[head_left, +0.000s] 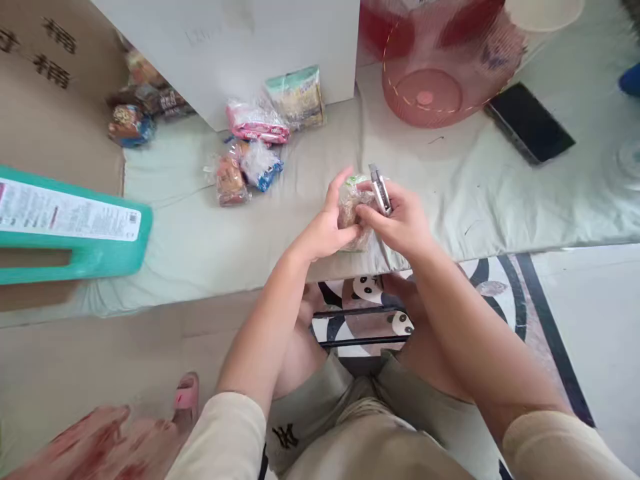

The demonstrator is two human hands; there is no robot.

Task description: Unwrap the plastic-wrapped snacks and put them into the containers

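Note:
A clear plastic snack packet (351,205) with a green mark near its top and brownish contents stands at the near edge of the cloth-covered surface. My left hand (323,230) grips it from the left, thumb low and fingers around its far side. A box cutter (380,190) with a pale handle points away from me in my right hand (406,223), whose thumb and fingertips also touch the packet. To the left lie wrapped buns (231,180), a blue-and-clear packet (262,164), a pink-and-white packet (256,121) and a green-topped packet (299,97).
A white box (280,47) stands behind the packets. At right are a pink translucent bin (425,100) and a black phone (533,123). On the left, a teal carton (100,257) lies by a cardboard box (65,127). Another person's pink slipper (187,395) shows below.

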